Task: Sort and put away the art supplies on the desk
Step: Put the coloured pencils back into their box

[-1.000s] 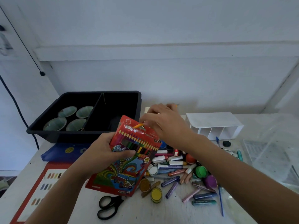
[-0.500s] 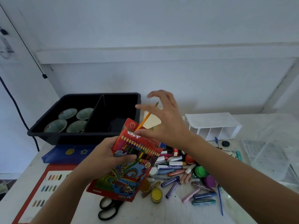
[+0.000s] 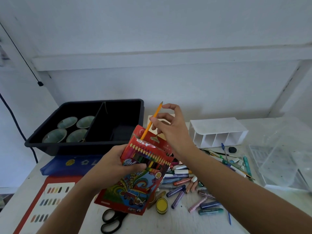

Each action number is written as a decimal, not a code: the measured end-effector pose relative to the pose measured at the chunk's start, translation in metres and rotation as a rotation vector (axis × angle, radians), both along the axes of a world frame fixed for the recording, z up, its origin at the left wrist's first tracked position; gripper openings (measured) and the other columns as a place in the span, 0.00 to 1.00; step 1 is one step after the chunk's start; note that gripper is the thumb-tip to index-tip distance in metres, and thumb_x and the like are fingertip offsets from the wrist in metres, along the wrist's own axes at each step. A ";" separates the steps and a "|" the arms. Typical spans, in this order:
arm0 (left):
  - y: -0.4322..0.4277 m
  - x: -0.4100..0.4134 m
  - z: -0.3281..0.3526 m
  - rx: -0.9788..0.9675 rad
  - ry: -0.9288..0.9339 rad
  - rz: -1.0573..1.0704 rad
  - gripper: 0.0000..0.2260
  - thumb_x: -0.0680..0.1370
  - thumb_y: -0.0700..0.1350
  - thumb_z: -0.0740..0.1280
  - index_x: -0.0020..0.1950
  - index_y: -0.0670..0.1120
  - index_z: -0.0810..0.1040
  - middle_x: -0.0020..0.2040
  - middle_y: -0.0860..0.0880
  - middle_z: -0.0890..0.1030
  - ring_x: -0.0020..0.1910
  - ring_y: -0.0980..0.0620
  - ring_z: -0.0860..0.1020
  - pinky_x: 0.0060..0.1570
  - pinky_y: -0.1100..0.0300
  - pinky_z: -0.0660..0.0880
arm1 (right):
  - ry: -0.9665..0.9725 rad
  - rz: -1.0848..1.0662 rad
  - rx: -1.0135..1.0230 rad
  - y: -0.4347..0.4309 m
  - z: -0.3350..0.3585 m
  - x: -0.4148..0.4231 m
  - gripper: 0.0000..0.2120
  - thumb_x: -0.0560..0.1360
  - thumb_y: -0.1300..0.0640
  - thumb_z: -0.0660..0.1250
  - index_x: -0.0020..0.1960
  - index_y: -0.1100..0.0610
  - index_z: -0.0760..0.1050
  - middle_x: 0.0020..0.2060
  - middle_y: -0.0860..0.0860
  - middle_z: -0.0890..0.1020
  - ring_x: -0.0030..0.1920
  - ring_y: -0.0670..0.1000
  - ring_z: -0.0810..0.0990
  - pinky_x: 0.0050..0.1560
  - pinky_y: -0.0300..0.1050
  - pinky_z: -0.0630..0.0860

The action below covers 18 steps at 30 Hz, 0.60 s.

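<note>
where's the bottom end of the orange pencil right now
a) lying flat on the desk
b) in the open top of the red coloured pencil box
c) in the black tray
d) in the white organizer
B: the orange pencil, held by the right hand, slants down into the top of the red coloured pencil box that the left hand grips.

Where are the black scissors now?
The black scissors lie at bottom centre of the head view, just below the red cardboard pencil box, left of the round yellow pot.
</note>
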<state>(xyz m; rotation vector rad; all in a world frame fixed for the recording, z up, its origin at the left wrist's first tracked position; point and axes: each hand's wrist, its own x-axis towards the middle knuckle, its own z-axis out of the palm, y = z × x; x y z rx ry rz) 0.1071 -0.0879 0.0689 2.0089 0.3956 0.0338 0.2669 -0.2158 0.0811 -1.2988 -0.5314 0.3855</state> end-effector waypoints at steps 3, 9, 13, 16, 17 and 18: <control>0.001 0.000 0.000 -0.027 0.006 0.030 0.19 0.70 0.55 0.77 0.58 0.53 0.79 0.51 0.56 0.87 0.49 0.55 0.86 0.47 0.58 0.81 | -0.081 -0.050 0.037 -0.003 0.004 0.001 0.26 0.76 0.62 0.72 0.66 0.46 0.64 0.44 0.52 0.84 0.41 0.50 0.85 0.44 0.42 0.81; 0.005 0.001 0.003 -0.052 -0.008 0.077 0.19 0.70 0.52 0.78 0.58 0.50 0.79 0.51 0.53 0.87 0.48 0.51 0.87 0.48 0.53 0.82 | -0.249 0.096 -0.112 -0.007 0.003 -0.001 0.24 0.74 0.58 0.75 0.64 0.45 0.69 0.45 0.50 0.86 0.46 0.49 0.86 0.49 0.44 0.82; 0.009 0.006 0.005 -0.044 -0.029 0.125 0.17 0.71 0.50 0.78 0.58 0.50 0.79 0.50 0.52 0.87 0.46 0.50 0.87 0.48 0.51 0.82 | -0.485 0.079 -0.309 0.003 0.001 -0.006 0.06 0.77 0.48 0.71 0.51 0.49 0.80 0.47 0.42 0.84 0.50 0.42 0.81 0.46 0.37 0.76; 0.012 0.009 0.007 -0.027 -0.043 0.139 0.16 0.71 0.50 0.78 0.56 0.51 0.79 0.49 0.52 0.88 0.45 0.51 0.87 0.47 0.52 0.82 | -0.671 0.011 -0.445 0.008 -0.001 -0.009 0.16 0.80 0.41 0.63 0.47 0.51 0.83 0.52 0.40 0.80 0.54 0.41 0.76 0.55 0.44 0.74; 0.013 0.009 0.007 -0.021 -0.046 0.135 0.16 0.71 0.51 0.78 0.56 0.52 0.79 0.48 0.53 0.87 0.45 0.51 0.87 0.46 0.52 0.82 | -0.721 0.004 -0.459 0.007 -0.001 -0.009 0.18 0.80 0.40 0.62 0.47 0.51 0.83 0.54 0.40 0.79 0.55 0.41 0.75 0.60 0.49 0.73; 0.014 0.010 0.008 -0.016 -0.049 0.135 0.16 0.71 0.52 0.78 0.56 0.52 0.79 0.48 0.53 0.87 0.45 0.52 0.87 0.46 0.53 0.82 | -0.740 0.007 -0.447 0.006 0.000 -0.009 0.20 0.81 0.40 0.60 0.48 0.51 0.84 0.56 0.40 0.78 0.57 0.41 0.74 0.62 0.52 0.72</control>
